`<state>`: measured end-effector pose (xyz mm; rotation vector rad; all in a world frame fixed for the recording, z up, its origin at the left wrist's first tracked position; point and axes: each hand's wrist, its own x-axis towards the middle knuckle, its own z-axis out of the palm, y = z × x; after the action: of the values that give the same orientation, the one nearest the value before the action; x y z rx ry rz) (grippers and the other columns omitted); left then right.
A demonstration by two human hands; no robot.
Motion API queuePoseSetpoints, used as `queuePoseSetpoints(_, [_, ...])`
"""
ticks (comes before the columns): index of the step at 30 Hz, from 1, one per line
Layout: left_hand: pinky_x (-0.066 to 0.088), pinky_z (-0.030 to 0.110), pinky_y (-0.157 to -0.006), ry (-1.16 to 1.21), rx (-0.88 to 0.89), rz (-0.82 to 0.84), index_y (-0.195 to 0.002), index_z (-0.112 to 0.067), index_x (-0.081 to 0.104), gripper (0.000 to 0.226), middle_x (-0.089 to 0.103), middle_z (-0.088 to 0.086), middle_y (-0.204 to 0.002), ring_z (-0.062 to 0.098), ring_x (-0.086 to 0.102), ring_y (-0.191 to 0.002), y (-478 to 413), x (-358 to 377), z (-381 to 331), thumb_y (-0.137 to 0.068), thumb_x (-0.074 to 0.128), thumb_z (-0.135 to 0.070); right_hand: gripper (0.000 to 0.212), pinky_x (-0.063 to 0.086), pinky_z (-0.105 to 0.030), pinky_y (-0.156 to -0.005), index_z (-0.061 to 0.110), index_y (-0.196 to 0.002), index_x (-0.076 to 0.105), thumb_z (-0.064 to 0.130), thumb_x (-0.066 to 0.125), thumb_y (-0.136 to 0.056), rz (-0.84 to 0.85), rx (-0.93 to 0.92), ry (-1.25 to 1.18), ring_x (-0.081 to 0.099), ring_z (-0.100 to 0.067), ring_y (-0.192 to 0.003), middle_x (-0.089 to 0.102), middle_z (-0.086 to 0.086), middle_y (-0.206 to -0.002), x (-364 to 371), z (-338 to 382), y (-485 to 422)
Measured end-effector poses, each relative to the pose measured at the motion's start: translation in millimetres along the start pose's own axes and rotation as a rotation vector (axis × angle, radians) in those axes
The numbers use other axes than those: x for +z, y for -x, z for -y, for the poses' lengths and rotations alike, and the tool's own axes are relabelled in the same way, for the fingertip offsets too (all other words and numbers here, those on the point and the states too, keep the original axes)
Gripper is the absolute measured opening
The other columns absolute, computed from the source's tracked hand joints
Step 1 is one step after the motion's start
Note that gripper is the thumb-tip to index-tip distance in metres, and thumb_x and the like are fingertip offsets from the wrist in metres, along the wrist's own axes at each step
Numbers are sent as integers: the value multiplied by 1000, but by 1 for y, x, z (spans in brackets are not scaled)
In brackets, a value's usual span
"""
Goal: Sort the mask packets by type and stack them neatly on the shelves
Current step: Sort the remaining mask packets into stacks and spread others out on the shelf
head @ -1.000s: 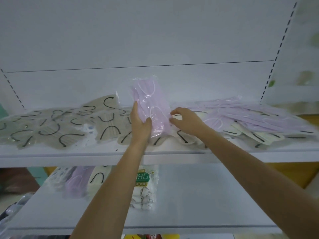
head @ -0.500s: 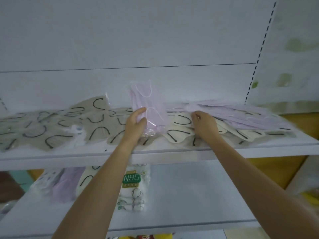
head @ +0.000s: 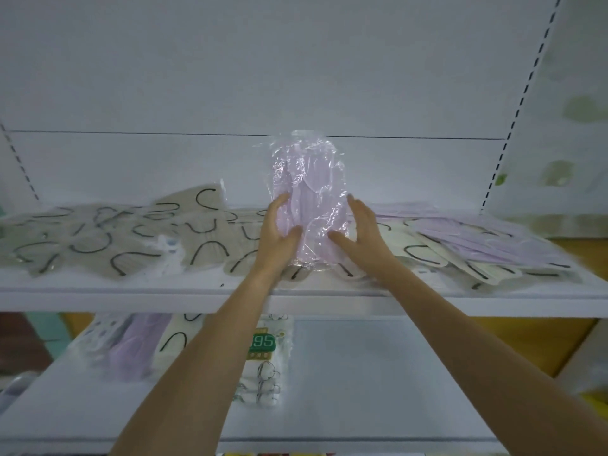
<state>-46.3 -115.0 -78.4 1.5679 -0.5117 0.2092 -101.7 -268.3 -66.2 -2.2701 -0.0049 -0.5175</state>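
Shelf [head: 131,291] carries grey packets [head: 98,245] and lilac pile [head: 493,245] flanking held packet [head: 309,192].

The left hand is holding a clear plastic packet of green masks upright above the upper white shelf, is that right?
Not quite. The masks in the clear plastic packet are pale purple, not green. The head view shows the left hand holding it upright above the upper white shelf.
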Motion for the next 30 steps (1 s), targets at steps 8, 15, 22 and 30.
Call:
queuePoseSetpoints(8, [48, 35, -94, 118, -136, 121, -146, -20, 24, 63, 47, 5, -134, 25, 50, -121, -4, 0, -2, -89, 41, 3, 32, 49, -41, -89, 12, -117, 46, 3, 50, -87, 17, 296, -324, 59, -26, -95, 60, -11, -109, -5, 34, -20])
queuePoseSetpoints(15, [32, 47, -108, -580, -123, 345, -151, -26, -2, 75, 21, 15, -153, 33, 37, -133, -10, -2, -13, -93, 35, -55, 25, 44, -28, -68, 17, -98, 48, -3, 43, -84, -265, 243, -309, 51, -20, -80, 53, 0, -85, -14, 46, -12])
queuePoseSetpoints(22, [37, 39, -101, -50, -218, 9, -141, -13, 32, 51, 46, 12, -135, 27, 52, -116, -10, 16, -52, -101, 25, -43, 24, 43, -18, -61, 14, -104, 45, -3, 45, -86, -386, 187, -485, 50, -17, -81, 52, -1, -93, -35, 42, 15])
queuePoseSetpoints(30, [50, 33, -93, -12, -67, 28, -132, -20, 42, 46, 58, -6, -117, 11, 59, -107, 69, -11, -50, -89, 56, -16, 32, 49, -22, -73, 15, -119, 45, 3, 49, -89, -186, 107, -474, 55, -14, -89, 54, 3, -99, -9, 54, 68])
